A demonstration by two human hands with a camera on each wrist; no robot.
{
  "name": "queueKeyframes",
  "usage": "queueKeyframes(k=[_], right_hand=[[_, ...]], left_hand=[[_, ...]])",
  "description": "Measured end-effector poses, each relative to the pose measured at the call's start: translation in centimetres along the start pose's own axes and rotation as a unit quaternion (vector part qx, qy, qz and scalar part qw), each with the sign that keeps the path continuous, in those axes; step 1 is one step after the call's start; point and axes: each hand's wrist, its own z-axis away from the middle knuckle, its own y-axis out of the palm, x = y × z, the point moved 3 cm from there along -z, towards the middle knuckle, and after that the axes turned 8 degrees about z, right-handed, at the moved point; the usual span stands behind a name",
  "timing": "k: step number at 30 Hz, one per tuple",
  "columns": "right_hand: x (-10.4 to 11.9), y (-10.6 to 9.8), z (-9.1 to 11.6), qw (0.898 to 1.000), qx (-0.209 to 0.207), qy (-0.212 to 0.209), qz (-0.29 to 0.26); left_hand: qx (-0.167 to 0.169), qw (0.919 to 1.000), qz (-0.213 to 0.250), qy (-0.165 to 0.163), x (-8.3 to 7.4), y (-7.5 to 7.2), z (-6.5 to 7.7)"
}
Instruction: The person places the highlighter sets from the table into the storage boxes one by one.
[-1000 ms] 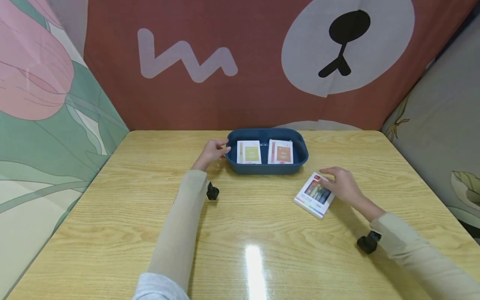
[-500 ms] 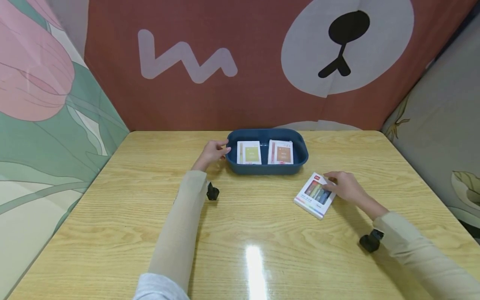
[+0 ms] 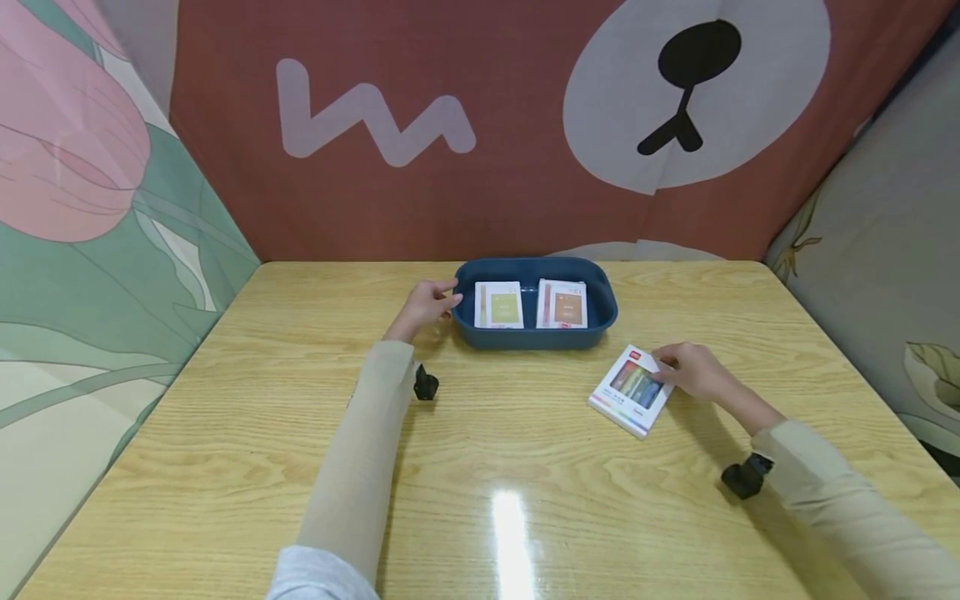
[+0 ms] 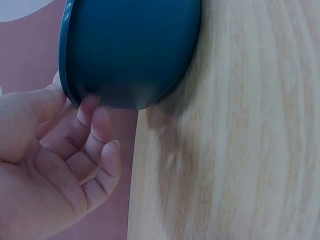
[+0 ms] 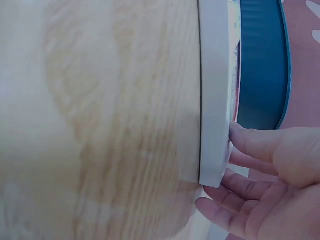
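A white crayon box (image 3: 630,390) with a clear window onto coloured sticks lies flat and slantwise on the table. My right hand (image 3: 693,371) grips its right corner; in the right wrist view the thumb (image 5: 250,142) presses on the upper face while other fingers curl at the corner. Farther back stands a blue plastic basin (image 3: 528,338). At its left end, my left hand (image 3: 423,307) pinches the rim, and in the left wrist view its fingertips (image 4: 90,102) meet the outer wall. Inside the basin lie a box with a yellow-green panel (image 3: 498,305) and one with an orange-brown panel (image 3: 562,304).
The wooden table (image 3: 300,483) extends in front of and beside the basin. A red-brown cloth (image 3: 405,208) hangs behind its back edge, close to the basin. Patterned cloths stand at the left and right. Light glares off the front of the table.
My right hand has slid a little to the right over the crayon box, and its fingers have drawn in on the box's right corner. The box, basin and left hand stay put.
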Motion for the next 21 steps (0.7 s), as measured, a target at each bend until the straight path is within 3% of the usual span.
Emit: queueKeyframes(k=[8, 14, 21], right_hand=[[-0.36, -0.05, -0.13, 0.999, 0.04, -0.015, -0.009], [-0.51, 0.07, -0.19, 0.997, 0.076, 0.001, -0.03], [-0.34, 0.05, -0.18, 0.996, 0.075, -0.016, -0.038]], left_hand=[[-0.003, 1.0, 0.003, -0.003, -0.22, 0.03, 0.2], [-0.002, 1.0, 0.0, 0.001, -0.23, 0.13, 0.17], [0.0, 0.9999, -0.01, 0.008, -0.11, 0.09, 0.16]])
